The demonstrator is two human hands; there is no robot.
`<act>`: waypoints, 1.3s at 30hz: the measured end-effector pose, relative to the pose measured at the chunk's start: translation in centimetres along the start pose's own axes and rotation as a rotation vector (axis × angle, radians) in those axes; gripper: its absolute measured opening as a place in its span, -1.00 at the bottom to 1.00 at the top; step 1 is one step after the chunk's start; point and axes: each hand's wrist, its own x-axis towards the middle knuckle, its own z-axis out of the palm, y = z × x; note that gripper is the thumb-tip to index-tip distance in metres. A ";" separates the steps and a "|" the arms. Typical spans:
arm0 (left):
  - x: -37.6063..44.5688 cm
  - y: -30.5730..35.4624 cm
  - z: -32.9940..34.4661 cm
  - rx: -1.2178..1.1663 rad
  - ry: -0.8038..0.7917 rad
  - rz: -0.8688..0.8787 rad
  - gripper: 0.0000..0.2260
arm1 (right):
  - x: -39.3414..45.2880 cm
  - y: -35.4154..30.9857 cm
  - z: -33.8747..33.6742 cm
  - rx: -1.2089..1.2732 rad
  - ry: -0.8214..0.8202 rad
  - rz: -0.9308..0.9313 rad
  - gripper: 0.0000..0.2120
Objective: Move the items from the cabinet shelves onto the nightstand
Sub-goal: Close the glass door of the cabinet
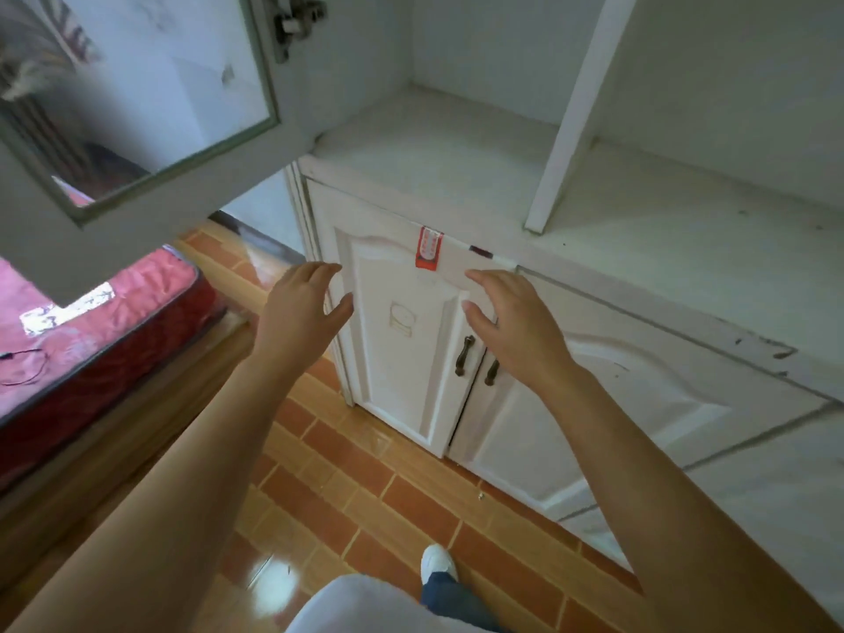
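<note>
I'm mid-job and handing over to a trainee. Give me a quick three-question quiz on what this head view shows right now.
1. True or false: the left hand has a grip on something.
2. The red sticker sits on: A) the glass door, B) the top edge of a lower cabinet door, C) the mattress.
3. Fill in: the two dark handles on the lower doors are just below the ___ hand.

Key
1. False: both hands are open, holding nothing.
2. B.
3. Right: the right hand hovers over them.

White cabinet shelf point(456, 143), door point(150, 130) open
</note>
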 end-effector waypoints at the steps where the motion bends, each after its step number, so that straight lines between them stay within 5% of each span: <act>1: 0.1 0.1 -0.1 0.008 0.023 -0.030 -0.61 | 1.0 0.2 -0.2 -0.004 -0.013 -0.040 -0.60; 17: -7.3 -3.7 -6.6 0.148 0.350 -0.511 -0.58 | 8.1 -6.7 2.7 0.077 -0.184 -0.522 -0.57; 30: -8.1 -8.8 -11.7 0.133 0.407 -0.632 -0.45 | 11.2 -16.8 5.7 0.172 -0.188 -0.676 -0.57; 39: -5.5 -12.2 -12.5 -0.152 0.348 -0.589 -0.29 | 12.7 -20.7 8.3 0.052 -0.341 -0.695 -0.41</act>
